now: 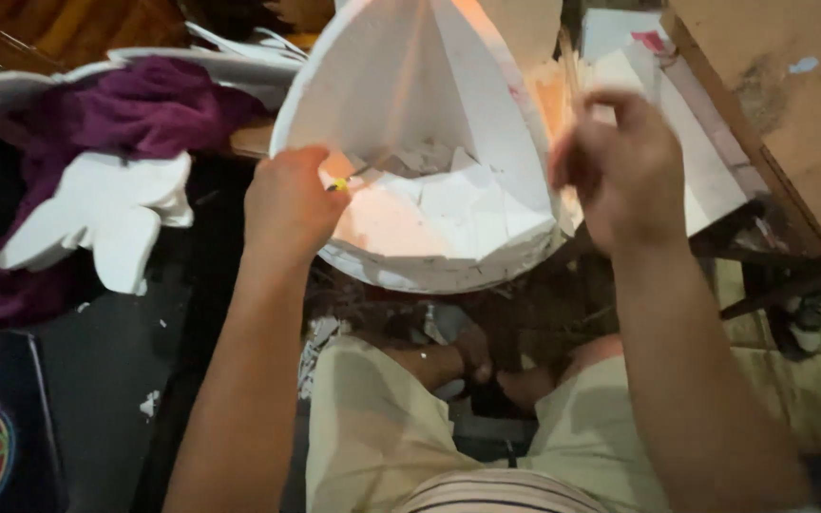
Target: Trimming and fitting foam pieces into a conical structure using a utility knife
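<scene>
Evidently light and brittle, the white foam shell (429,123) was gripped at its rim by left-hand fingers (311,176); right-hand fingers (610,109) were blurred, state indeterminable.

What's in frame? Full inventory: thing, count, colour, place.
foam cone shell: 1, white, centre top, open side facing camera
foam scraps: many, white, piled inside the shell
small tool: 1, yellow tip, at the left hand; kind unclear
foam cutout: 1, white, lobed, left
cloth: 1, purple, upper left, under the cutout
flat boards: several, white, right of the shell
cardboard panel: 1, brown, top right
shorts: 1, beige, bottom centre
left hand: on the shell's left rim, closed around the tool
right hand: at the shell's right edge, blurred, grip unclear
</scene>
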